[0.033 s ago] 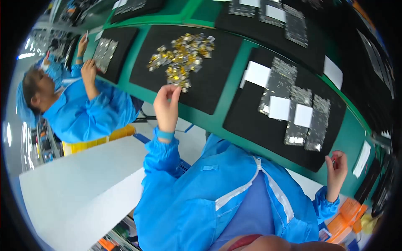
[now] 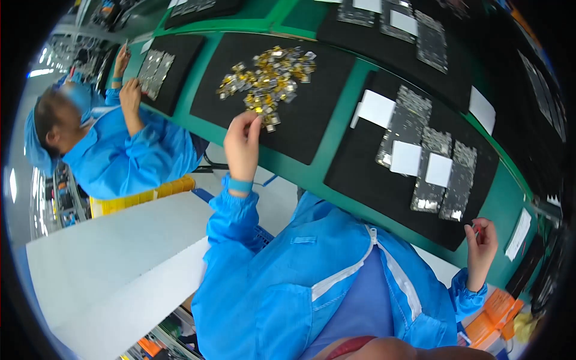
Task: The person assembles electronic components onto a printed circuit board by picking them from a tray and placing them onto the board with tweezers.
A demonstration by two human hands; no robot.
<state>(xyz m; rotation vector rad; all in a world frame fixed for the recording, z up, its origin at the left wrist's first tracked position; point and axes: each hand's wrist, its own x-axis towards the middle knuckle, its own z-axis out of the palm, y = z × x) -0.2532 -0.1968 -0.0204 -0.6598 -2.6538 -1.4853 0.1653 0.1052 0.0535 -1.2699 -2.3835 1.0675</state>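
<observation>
My left hand (image 2: 243, 144), with a blue band at its wrist, is at the near edge of a heap of small silver-and-yellow square pieces (image 2: 273, 72). Its thumb and fingers are pinched together; whatever they hold, if anything, is hidden. The heap lies on a black mat (image 2: 210, 99). Off to the right, my right hand (image 2: 482, 249) is closed on a thin red object (image 2: 478, 228), mostly covered by the fingers. Near that hand, several dark circuit boards (image 2: 458, 180) lie on another black mat (image 2: 360, 171), with white paper slips (image 2: 405, 158) on some.
A co-worker (image 2: 114, 144) in blue sits at the left, hands over boards (image 2: 156, 73) on a mat. The green bench (image 2: 287, 163) runs across, with more boards (image 2: 431, 42) on a raised part behind. Orange packets (image 2: 495, 315) are at the lower right.
The view has shifted slightly. My left thumb and fingers have drawn closer together at the heap's edge. My right hand stays in nearly the same place.
</observation>
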